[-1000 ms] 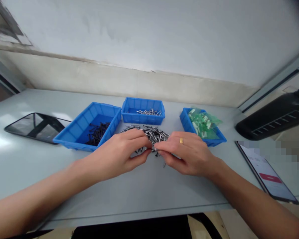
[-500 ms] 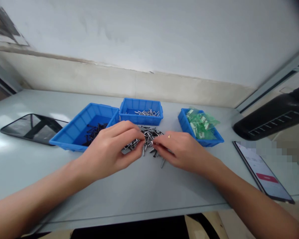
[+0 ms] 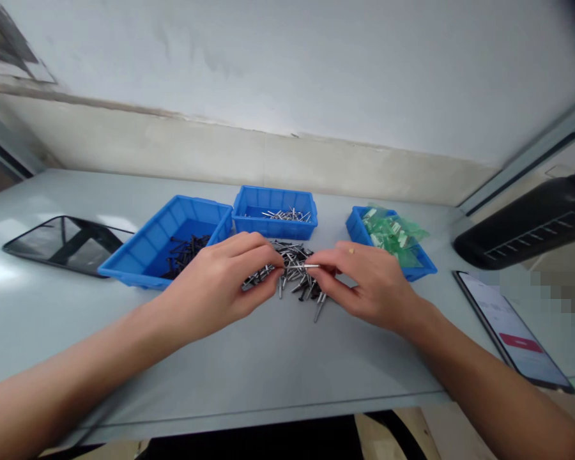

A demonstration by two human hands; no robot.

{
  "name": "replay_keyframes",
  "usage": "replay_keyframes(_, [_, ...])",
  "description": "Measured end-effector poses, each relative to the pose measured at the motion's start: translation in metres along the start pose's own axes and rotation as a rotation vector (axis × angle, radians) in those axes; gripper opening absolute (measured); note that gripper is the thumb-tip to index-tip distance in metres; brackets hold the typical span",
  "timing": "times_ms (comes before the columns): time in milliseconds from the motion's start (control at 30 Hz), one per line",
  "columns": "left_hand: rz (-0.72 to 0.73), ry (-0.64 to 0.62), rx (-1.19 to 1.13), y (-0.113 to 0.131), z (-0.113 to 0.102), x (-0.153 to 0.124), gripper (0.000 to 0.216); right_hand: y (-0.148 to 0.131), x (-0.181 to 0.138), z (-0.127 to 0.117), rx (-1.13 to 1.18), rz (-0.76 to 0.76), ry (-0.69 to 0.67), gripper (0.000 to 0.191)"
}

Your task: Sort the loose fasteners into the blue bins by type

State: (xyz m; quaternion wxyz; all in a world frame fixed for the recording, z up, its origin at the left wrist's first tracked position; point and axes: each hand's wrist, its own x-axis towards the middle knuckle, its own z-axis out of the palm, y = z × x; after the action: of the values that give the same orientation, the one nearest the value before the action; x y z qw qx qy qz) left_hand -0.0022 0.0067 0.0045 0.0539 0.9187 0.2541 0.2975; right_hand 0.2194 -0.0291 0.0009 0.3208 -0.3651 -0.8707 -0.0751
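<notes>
Bright, even light came from above and left, throwing white glare on the surface (image 3: 268, 364) beside the dark phone (image 3: 62, 243), whose screen mirrored it. Faint, soft shadows lay under the left hand (image 3: 220, 287) and right hand (image 3: 364, 281). Wide-angle distortion curved the edges, the top right corner darkened, and a patch at right was pixelated.

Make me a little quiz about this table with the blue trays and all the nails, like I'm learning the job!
1. How many blue trays stand on the table? A two, B three, C four.
2. True or false: the green bags lie in the middle tray.
3. Fill in: the left hand and the right hand meet over a pile of loose ____.
Key: 1 B. 2 False: the green bags fill the right tray. 3 nails; the right hand pinches one silver nail.
</notes>
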Motion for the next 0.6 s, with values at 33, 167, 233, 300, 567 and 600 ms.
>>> replay_keyframes(33, [0.008,-0.022,-0.015,0.0003,0.0006,0.0002,0.011,-0.0009,-0.0001,0.0003,0.005,-0.019,0.027,0.012])
replay_keyframes(167, [0.037,-0.096,-0.063,0.0038,0.0017,0.0010,0.012,-0.0036,-0.0025,0.0036,0.019,-0.123,0.100,0.010])
replay_keyframes(233, [0.040,-0.117,-0.074,0.0054,0.0014,0.0011,0.011,-0.0037,-0.0038,0.0046,0.021,-0.155,0.113,0.012])
replay_keyframes(300, [0.037,-0.128,-0.083,0.0061,0.0006,0.0012,0.011,-0.0032,-0.0046,0.0045,0.013,-0.156,0.115,0.013])
replay_keyframes(567, [-0.037,-0.049,-0.078,0.0045,-0.0011,0.0005,0.010,-0.0012,-0.0027,0.0012,-0.015,-0.057,0.081,0.010])
replay_keyframes(600, [-0.038,-0.047,-0.085,0.0042,-0.0006,0.0003,0.011,-0.0014,-0.0023,0.0017,-0.025,-0.070,0.070,0.010])
